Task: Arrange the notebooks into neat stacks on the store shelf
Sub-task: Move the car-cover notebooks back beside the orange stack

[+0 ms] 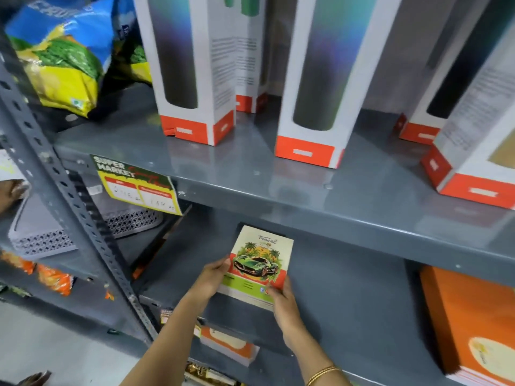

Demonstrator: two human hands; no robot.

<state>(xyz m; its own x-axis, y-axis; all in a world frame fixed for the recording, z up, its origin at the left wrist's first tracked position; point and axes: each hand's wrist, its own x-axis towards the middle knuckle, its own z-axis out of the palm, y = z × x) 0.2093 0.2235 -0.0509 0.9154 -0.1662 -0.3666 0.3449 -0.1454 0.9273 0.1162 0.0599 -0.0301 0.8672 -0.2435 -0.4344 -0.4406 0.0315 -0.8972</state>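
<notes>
A person stands at a grey metal store shelf [348, 302], looking down at both hands. The left hand [213, 277] grips the left edge of a notebook [259, 263], and the right hand [284, 305] grips its lower right corner, thumb on the cover. The cover shows a green car under palm trees. The notebook sits a little below the centre of the view, at about 6 o'clock, with its far end tucked under the shelf board above. It seems to be the top of a small pile, though the edges below it are blurred, so I cannot tell how many lie there.

At 4 o'clock, well apart, a stack of orange notebooks [473, 324] rests on the same shelf. At 6 o'clock, a level lower, another orange and white notebook pile [228, 346] shows. On the board above, from 12 to 2 o'clock, stand tall white and red bottle boxes [192, 79]. A yellow and green price tag [139, 185] hangs at 9 o'clock.

The step in hand looks like setting this notebook square on the shelf. The next move likely calls for pushing it level, lining up its edges, then letting go with both hands.
</notes>
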